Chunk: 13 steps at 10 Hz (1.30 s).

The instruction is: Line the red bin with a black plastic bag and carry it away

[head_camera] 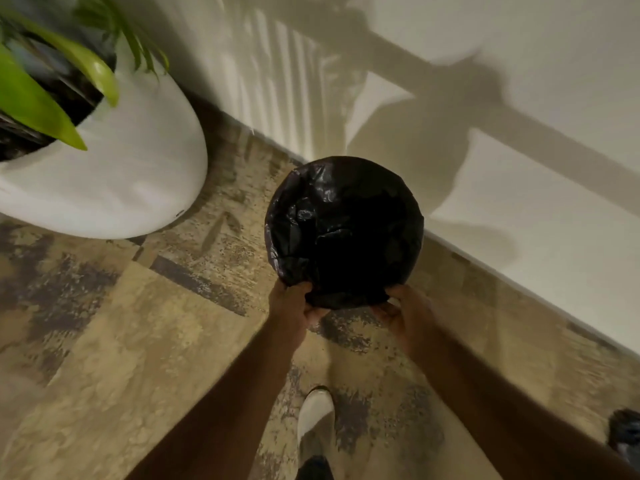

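Bin (344,233) sits centre frame, mouth facing up at me, black bag (311,216) folded over the whole rim; no red visible. Long axis runs straight down toward the floor (104,323). Left hand (294,306) and right hand (405,313) pinch the near rim, fingers closed on plastic. I judge: carry level, grip rim through bag, steer clear of the planter (138,168) upper left.
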Tool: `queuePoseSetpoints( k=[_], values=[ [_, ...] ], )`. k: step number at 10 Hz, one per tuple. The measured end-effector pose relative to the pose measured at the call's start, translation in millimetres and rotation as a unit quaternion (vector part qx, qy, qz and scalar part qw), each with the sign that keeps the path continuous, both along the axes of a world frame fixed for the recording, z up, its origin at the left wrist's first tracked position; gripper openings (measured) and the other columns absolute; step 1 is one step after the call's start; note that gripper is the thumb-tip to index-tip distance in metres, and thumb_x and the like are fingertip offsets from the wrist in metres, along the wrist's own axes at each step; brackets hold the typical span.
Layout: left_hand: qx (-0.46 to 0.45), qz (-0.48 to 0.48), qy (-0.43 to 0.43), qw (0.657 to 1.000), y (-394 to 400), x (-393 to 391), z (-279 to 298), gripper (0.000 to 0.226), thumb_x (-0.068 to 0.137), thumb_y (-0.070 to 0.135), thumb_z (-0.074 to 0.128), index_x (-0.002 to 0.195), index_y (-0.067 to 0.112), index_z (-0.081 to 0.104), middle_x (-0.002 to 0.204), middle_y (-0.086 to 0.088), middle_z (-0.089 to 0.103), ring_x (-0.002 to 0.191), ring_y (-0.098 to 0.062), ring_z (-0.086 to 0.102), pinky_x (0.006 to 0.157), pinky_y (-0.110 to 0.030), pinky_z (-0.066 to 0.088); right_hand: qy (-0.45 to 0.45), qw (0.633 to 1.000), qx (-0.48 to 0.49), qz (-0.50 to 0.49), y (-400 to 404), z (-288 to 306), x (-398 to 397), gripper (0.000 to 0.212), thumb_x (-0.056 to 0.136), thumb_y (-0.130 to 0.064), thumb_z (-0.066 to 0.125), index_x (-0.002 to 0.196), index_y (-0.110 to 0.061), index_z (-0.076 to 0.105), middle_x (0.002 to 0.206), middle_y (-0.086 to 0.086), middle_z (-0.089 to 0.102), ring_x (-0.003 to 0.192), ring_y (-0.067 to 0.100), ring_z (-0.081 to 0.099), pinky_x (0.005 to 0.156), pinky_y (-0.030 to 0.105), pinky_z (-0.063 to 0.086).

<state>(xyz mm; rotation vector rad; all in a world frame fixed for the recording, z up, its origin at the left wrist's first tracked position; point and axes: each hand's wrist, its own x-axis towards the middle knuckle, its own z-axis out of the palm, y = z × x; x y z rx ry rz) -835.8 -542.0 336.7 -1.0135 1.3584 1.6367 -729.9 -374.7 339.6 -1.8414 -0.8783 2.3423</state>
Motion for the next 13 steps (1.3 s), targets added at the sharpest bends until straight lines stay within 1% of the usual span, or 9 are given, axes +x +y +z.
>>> queuePoseSetpoints(
  k=[2,4,6,7,8,9,11,12,13],
  values=[
    [0.000,-0.002,-0.011,1.000,-2,-44,-74,0.048,0.098,-0.005,0.052,0.142,0.013,0.051,0.127,-0.023,0.066,0.097,-0.039,0.070,0.073,-0.052,0.062,0.014,0.998,-0.007,0.060,10,-75,-44,0.026,0.100,-0.001,0.047,0.112,-0.015,0.065,0.093,0.004,0.082,0.087,0.021,0.079,0.067,0.032,0.064],
    [0.018,0.008,-0.015,1.000,1,-70,-119,0.050,0.098,-0.006,0.054,0.144,0.014,0.050,0.132,-0.021,0.064,0.096,-0.038,0.069,0.062,-0.050,0.064,0.007,0.998,-0.006,0.070,15,-122,-74,0.024,0.102,0.003,0.047,0.110,-0.013,0.064,0.109,0.009,0.072,0.100,0.025,0.071,0.067,0.034,0.063],
    [0.043,-0.003,0.000,0.999,3,-80,-150,0.050,0.100,-0.006,0.051,0.146,0.014,0.048,0.124,-0.017,0.064,0.097,-0.037,0.066,0.059,-0.049,0.064,-0.012,0.997,-0.002,0.072,16,-148,-86,0.031,0.103,0.005,0.044,0.123,-0.010,0.060,0.114,0.008,0.067,0.109,0.026,0.067,0.094,0.042,0.057],
    [0.043,-0.005,0.000,0.999,2,-81,-159,0.050,0.100,-0.004,0.051,0.146,0.014,0.047,0.118,-0.014,0.064,0.102,-0.039,0.066,0.065,-0.052,0.064,-0.009,0.997,-0.001,0.076,16,-155,-86,0.036,0.102,0.007,0.043,0.131,-0.008,0.058,0.117,0.008,0.066,0.114,0.027,0.065,0.099,0.043,0.055],
    [0.037,-0.023,0.000,0.999,1,-80,-168,0.050,0.101,-0.002,0.052,0.147,0.016,0.046,0.128,-0.014,0.059,0.121,-0.044,0.061,0.089,-0.062,0.057,0.002,0.998,-0.010,0.059,15,-161,-83,0.037,0.101,0.010,0.041,0.131,-0.005,0.057,0.113,0.008,0.066,0.112,0.027,0.065,0.099,0.043,0.056],
    [0.032,-0.043,0.014,0.998,0,-79,-170,0.050,0.100,0.001,0.055,0.147,0.018,0.047,0.128,-0.011,0.060,0.121,-0.043,0.061,0.095,-0.062,0.055,0.005,0.998,-0.013,0.058,13,-163,-81,0.038,0.100,0.011,0.040,0.129,-0.006,0.058,0.114,0.008,0.066,0.112,0.026,0.066,0.094,0.041,0.058],
    [-0.041,-0.115,0.057,0.991,-5,-76,-163,0.050,0.096,0.022,0.068,0.143,0.020,0.050,0.117,-0.005,0.066,0.096,-0.029,0.071,0.082,-0.049,0.061,0.006,0.998,0.001,0.057,13,-149,-80,0.055,0.098,0.009,0.042,0.149,-0.011,0.046,0.134,0.006,0.060,0.111,0.023,0.066,0.078,0.031,0.061],
    [-0.138,-0.204,0.093,0.965,-11,-63,-146,0.063,0.096,0.033,0.068,0.151,0.019,0.040,0.121,-0.006,0.066,0.104,-0.027,0.067,0.095,-0.053,0.057,-0.035,0.988,0.055,0.139,18,-134,-66,0.047,0.096,0.005,0.044,0.140,-0.010,0.049,0.095,0.003,0.059,0.072,0.012,0.058,0.084,0.039,0.063],
    [-0.197,-0.252,0.117,0.940,-13,-59,-122,0.075,0.096,0.039,0.066,0.158,0.018,0.028,0.148,-0.013,0.053,0.128,-0.034,0.057,0.104,-0.053,0.051,-0.035,0.982,0.066,0.171,28,-111,-55,0.033,0.099,-0.001,0.044,0.128,-0.014,0.054,0.073,-0.005,0.057,0.060,0.009,0.055,0.094,0.043,0.059]
  ],
)
